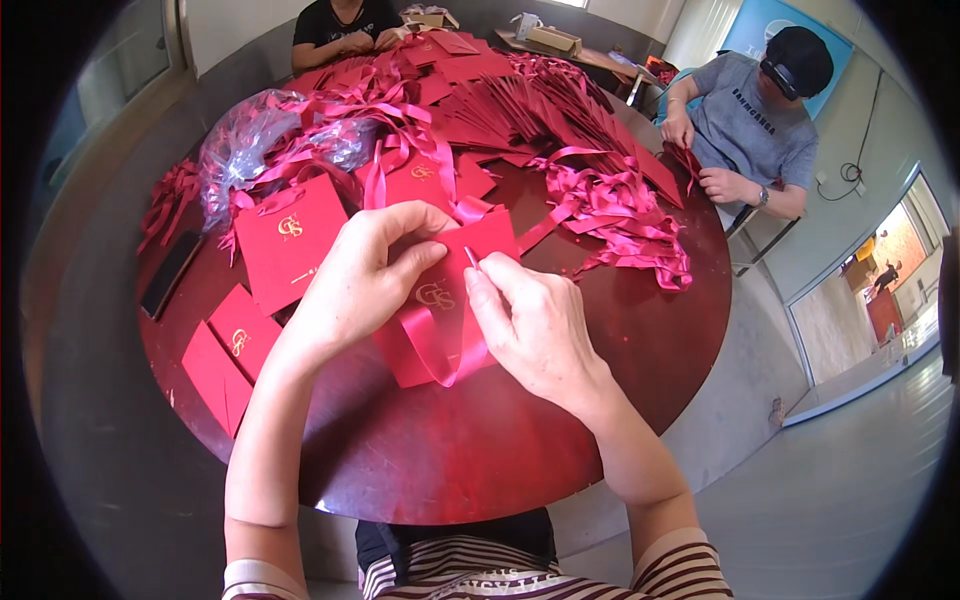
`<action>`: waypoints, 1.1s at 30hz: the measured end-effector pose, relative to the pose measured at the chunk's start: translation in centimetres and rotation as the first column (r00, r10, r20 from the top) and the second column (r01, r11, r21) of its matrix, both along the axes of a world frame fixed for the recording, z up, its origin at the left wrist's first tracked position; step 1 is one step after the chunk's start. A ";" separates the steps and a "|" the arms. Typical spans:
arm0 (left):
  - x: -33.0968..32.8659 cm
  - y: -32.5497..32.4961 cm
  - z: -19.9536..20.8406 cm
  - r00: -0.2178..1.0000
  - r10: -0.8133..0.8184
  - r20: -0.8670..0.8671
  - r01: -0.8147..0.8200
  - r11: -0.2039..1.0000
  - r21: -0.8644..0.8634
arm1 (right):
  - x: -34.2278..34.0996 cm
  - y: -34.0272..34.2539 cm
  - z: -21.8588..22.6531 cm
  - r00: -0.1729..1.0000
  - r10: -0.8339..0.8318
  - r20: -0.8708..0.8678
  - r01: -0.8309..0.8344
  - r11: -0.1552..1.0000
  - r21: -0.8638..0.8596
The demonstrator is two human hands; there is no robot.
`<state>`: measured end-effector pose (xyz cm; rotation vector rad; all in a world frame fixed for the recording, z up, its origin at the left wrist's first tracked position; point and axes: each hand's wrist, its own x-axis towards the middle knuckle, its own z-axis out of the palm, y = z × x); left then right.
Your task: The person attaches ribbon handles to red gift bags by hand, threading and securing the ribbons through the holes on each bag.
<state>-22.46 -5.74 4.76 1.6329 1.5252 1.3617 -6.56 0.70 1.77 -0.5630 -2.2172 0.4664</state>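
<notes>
In front of me is a red paper gift bag point(408, 362) with a gold emblem, tilted over the table. My left hand point(375, 265) is closed at its upper left edge, thumb on the front and fingers curled behind. At the bag's upper right, my right hand point(535, 325) pinches the end of a pink ribbon point(424, 340) between thumb and finger. This ribbon hangs in a loop down the bag's front. Left of my left hand lies another red bag point(268, 245), and nearer me are more red bags point(215, 365).
The round dark-red table point(640, 350) carries pink ribbon bundles point(620, 215), clear plastic wrap point(245, 150), a fanned pile of red bags point(530, 110) and a black oblong object point(171, 275). Co-workers sit at the far right point(755, 120) and far side point(345, 30).
</notes>
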 end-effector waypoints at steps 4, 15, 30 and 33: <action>0.2 -0.2 -0.2 0.998 0.043 -0.035 -0.043 0.999 0.025 | -0.2 -0.3 0.0 1.000 -0.025 0.018 0.024 0.999 0.025; 2.3 -1.1 -0.2 0.911 0.258 -0.322 -0.168 0.944 0.284 | 0.9 -0.7 0.8 0.993 -0.080 0.087 0.072 0.993 0.093; 3.0 -1.0 -0.4 0.870 0.279 -0.406 -0.131 0.926 0.355 | 0.5 -1.4 0.6 0.980 -0.174 0.095 0.169 0.984 0.062; 3.0 -0.9 -0.6 0.869 0.271 -0.413 -0.132 0.933 0.334 | 0.4 -1.3 0.2 0.979 -0.184 0.089 0.184 0.983 0.007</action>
